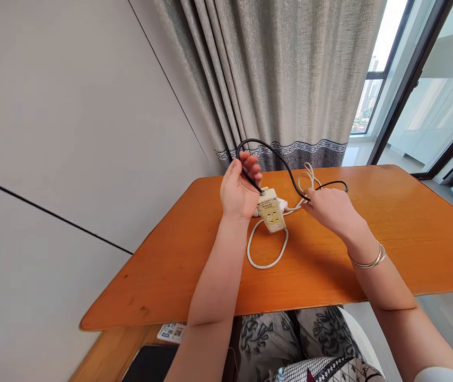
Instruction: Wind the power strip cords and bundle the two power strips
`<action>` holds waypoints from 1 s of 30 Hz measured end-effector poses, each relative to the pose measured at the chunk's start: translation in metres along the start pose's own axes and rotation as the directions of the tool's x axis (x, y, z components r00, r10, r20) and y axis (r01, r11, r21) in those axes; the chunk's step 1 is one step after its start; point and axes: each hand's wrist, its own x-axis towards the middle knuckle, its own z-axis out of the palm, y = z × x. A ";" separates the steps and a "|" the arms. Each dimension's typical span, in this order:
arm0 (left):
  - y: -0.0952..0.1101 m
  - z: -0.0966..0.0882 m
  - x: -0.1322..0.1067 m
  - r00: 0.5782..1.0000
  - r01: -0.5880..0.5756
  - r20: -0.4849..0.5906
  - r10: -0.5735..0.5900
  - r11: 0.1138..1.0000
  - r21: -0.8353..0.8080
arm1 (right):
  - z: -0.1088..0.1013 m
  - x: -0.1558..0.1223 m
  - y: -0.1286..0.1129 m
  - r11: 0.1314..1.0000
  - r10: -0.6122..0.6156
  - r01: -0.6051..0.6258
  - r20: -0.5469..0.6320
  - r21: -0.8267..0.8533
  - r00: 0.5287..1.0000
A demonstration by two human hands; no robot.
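Observation:
A cream power strip with yellow sockets lies on the orange wooden table. Its white cable loops in front of it and coils behind. My left hand is closed round a black cable just behind the strip's far end. The black cable arches up and over to the right. My right hand rests on the table to the right of the strip, its fingers pinched on the same black cable where it reaches the tabletop. A silver bangle sits on the right wrist.
A grey curtain hangs behind the table, with a window and glass door at the right. A plain wall stands at the left. A dark phone-like thing and a printed card lie on a lower shelf at the front left.

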 end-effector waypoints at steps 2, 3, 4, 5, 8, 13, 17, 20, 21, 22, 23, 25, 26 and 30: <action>-0.001 -0.005 0.004 0.998 -0.065 0.014 0.064 0.996 0.055 | -0.003 -0.005 0.002 0.998 -0.058 0.060 -0.080 0.017 0.995; -0.001 -0.006 0.004 0.996 -0.089 0.027 0.087 0.992 0.086 | -0.005 -0.006 0.004 0.992 -0.114 0.119 -0.127 0.038 0.985; -0.002 -0.007 0.004 0.994 -0.106 0.043 0.102 0.987 0.119 | -0.006 -0.007 0.005 0.979 -0.179 0.192 -0.174 0.064 0.968; -0.003 -0.007 0.003 0.992 -0.117 0.063 0.108 0.982 0.151 | -0.006 -0.008 0.006 0.959 -0.246 0.270 -0.218 0.088 0.944; -0.007 -0.004 -0.006 0.983 -0.125 0.158 0.090 0.966 0.228 | -0.006 -0.009 0.008 0.875 -0.401 0.467 -0.350 0.129 0.847; -0.017 0.001 -0.023 0.944 -0.077 0.330 -0.030 0.949 0.307 | 0.001 -0.007 0.009 0.741 -0.438 0.652 -0.618 0.163 0.653; -0.023 0.006 -0.034 0.900 -0.041 0.421 -0.113 0.940 0.340 | 0.005 -0.005 0.008 0.693 -0.366 0.696 -0.739 0.189 0.565; -0.026 0.011 -0.040 0.868 0.009 0.460 -0.186 0.933 0.360 | 0.004 -0.004 0.008 0.722 -0.227 0.644 -0.794 0.252 0.564; -0.026 0.012 -0.042 0.856 0.040 0.468 -0.222 0.929 0.368 | 0.003 -0.003 0.009 0.734 -0.168 0.619 -0.808 0.280 0.565; -0.027 0.014 -0.043 0.842 0.072 0.475 -0.258 0.924 0.375 | 0.002 -0.003 0.009 0.741 -0.116 0.596 -0.815 0.309 0.568; -0.027 0.014 -0.044 0.828 0.102 0.479 -0.290 0.919 0.380 | 0.000 -0.002 0.011 0.744 -0.077 0.577 -0.815 0.337 0.575; -0.027 0.015 -0.045 0.804 0.153 0.485 -0.343 0.909 0.389 | -0.002 -0.001 0.015 0.738 -0.039 0.554 -0.794 0.386 0.606; -0.026 0.014 -0.045 0.796 0.176 0.483 -0.365 0.903 0.392 | -0.002 0.000 0.018 0.732 -0.031 0.543 -0.777 0.411 0.629; -0.024 0.012 -0.042 0.780 0.266 0.457 -0.427 0.887 0.377 | -0.002 0.007 0.031 0.697 -0.027 0.516 -0.701 0.498 0.713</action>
